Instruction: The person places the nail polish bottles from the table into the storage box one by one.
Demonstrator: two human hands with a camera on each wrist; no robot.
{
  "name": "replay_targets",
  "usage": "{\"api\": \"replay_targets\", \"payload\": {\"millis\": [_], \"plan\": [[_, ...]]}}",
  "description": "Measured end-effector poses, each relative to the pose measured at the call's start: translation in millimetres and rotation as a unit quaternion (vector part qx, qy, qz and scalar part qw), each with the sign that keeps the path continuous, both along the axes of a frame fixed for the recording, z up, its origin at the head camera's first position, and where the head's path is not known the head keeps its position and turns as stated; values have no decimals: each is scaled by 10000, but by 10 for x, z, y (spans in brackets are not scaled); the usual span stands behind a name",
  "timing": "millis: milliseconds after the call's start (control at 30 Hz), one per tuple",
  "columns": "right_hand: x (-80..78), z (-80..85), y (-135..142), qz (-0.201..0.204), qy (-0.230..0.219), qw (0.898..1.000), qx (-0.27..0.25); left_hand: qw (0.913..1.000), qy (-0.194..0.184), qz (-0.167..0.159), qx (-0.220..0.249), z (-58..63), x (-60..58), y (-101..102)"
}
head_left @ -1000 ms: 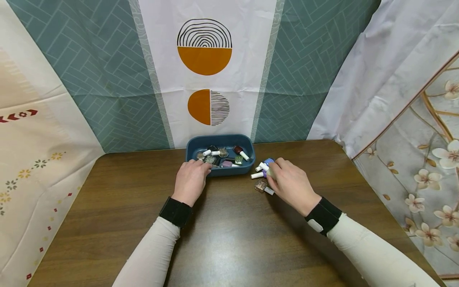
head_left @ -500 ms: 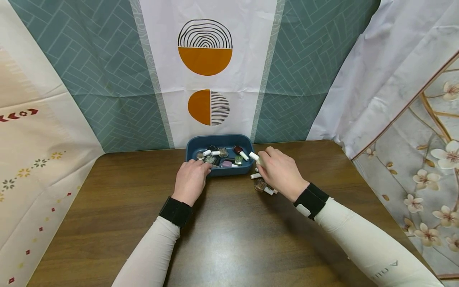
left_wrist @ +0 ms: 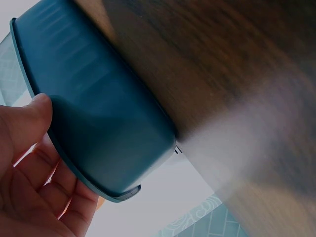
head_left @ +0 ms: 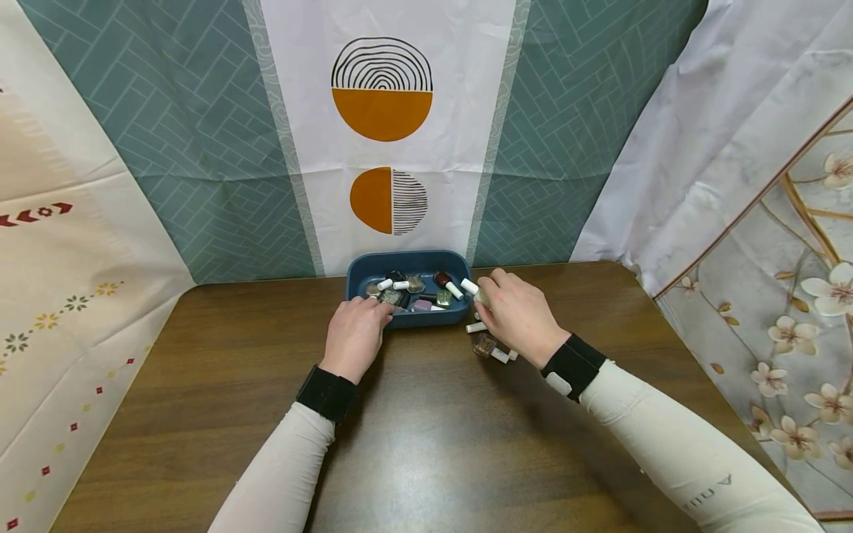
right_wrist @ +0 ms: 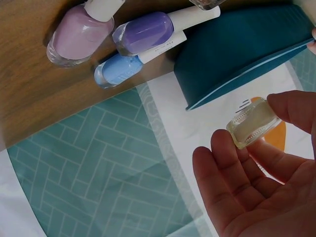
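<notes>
My left hand (head_left: 355,334) grips the near left rim of a dark blue bin (left_wrist: 98,108), thumb on the outer wall and fingers over the inside. In my right hand (head_left: 516,314) a nail polish bottle (right_wrist: 253,122) with pale, clear-yellow contents is pinched between thumb and fingers. Its white cap (head_left: 469,286) points left, at the bin's right rim. Below that hand, on the table, lie a purple nail polish bottle (right_wrist: 145,33), a light blue one (right_wrist: 120,69) and a pinkish-lilac one (right_wrist: 81,34). A brown glittery bottle (head_left: 483,344) lies in front of them.
Inside the bin lie several nail polish bottles, among them a dark red one (head_left: 442,278), a green one (head_left: 443,297) and a lilac one (head_left: 421,304). The bin stands near the back edge of the wooden table (head_left: 413,429), before a patterned cloth (head_left: 406,148).
My right hand has lifted the pale bottle from the loose group and moved left and slightly back, to the bin's right rim. My left hand has stayed on the bin.
</notes>
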State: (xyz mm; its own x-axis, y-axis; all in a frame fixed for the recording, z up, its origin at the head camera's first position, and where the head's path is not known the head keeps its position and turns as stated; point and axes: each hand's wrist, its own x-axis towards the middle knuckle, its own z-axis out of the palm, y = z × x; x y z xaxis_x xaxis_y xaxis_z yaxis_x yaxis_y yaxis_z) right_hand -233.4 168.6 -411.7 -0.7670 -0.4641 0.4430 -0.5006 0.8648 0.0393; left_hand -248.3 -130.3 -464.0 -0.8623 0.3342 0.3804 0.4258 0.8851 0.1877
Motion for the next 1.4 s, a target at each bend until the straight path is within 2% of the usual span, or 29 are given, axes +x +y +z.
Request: {"api": "replay_targets", "payload": {"millis": [633, 1400], "plan": [[-231, -5, -137, 109, 71, 9998, 154, 10000, -58, -13, 20, 7, 4, 1], [-443, 14, -384, -195, -257, 9989, 350, 10000, -41, -31, 39, -8, 3, -7]]}}
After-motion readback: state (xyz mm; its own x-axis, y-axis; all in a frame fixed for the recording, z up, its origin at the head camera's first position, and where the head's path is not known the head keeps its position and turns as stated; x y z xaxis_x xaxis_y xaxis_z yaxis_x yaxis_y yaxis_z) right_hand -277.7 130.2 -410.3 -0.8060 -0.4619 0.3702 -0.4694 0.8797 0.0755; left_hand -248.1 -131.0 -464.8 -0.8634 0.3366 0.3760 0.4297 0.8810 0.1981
